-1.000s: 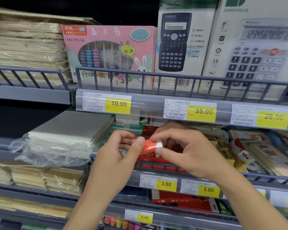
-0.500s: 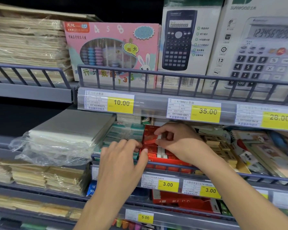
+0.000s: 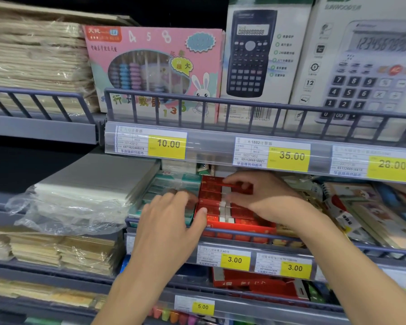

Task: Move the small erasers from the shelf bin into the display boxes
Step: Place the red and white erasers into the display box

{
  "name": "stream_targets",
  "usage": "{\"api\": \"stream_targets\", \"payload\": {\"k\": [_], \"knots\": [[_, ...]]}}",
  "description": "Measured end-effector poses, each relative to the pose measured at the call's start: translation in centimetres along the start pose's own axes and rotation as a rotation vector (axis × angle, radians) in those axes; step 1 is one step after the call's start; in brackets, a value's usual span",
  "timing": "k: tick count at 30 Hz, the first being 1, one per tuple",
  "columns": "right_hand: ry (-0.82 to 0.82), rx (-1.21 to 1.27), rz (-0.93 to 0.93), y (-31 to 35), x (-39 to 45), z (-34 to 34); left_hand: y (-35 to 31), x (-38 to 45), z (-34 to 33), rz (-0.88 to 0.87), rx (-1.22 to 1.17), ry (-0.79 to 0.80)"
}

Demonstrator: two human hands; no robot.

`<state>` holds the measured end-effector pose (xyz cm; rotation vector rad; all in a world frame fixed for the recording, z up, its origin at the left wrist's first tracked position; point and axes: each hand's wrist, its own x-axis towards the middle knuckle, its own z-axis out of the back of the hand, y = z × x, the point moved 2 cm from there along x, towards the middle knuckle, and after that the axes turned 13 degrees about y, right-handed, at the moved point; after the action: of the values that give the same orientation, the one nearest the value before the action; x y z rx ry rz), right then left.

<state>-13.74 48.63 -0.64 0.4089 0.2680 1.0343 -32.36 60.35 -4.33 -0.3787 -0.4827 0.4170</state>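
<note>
- Shop shelving point(image 3: 256, 148) fills the view, tier on tier, with yellow price tags along each grey rail.
- Upper tier: a calculator box point(image 3: 256, 57) stands behind the rail.
- Middle tier: the red display box point(image 3: 223, 207) lies packed with rows of small erasers.
- Left hand point(image 3: 171, 221) rests flat against the box's near-left corner, steadying it.
- Right hand point(image 3: 260, 195) pinches a red eraser point(image 3: 238, 186) over the back row: the placing step, I judge. Next, it needs seating flush among its neighbours.

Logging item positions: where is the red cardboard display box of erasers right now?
Head view, centre: the red cardboard display box sits on the middle shelf, right of the teal box, between both hands.
</note>
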Motion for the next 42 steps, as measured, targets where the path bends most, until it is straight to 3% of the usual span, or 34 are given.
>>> {"api": "stream_targets", "payload": {"k": [4, 8, 13, 18, 22, 26, 29, 34, 42], "knots": [[-0.045, -0.081, -0.114, -1.9, -0.9, 1.1, -0.6, 2.2, 0.8, -0.081, 0.069, 0.096], [-0.027, -0.137, -0.109, -2.1, -0.5, 0.7, -1.0, 5.6, 1.0, -0.206, 0.16, 0.347], [-0.032, -0.133, -0.115, -2.0, -0.3, 0.5, -0.8, 7.7, 0.3, -0.244, 0.264, 0.487], [-0.024, -0.123, -0.118, -1.2, -0.8, 0.7, -0.5, 8.1, -0.1, -0.244, 0.247, 0.481], [-0.051, -0.044, -0.226, -0.3, -2.3, 1.6, -0.6, 7.8, 0.0, -0.237, 0.228, 0.483], [0.129, -0.012, -0.347, 1.4, -2.9, 2.2, -0.4, 7.4, 0.3, -0.224, 0.207, 0.471], [0.267, -0.146, -0.416, 2.3, -2.5, 1.8, -0.3, 7.3, 0.3, -0.227, 0.213, 0.469], [0.326, -0.282, -0.407, 2.8, -1.0, 1.2, -0.1, 7.2, 0.1, -0.229, 0.202, 0.476], [0.334, -0.189, -0.409, 2.4, -1.4, 1.1, 0.1, 7.2, -0.3, -0.242, 0.181, 0.455]]}}
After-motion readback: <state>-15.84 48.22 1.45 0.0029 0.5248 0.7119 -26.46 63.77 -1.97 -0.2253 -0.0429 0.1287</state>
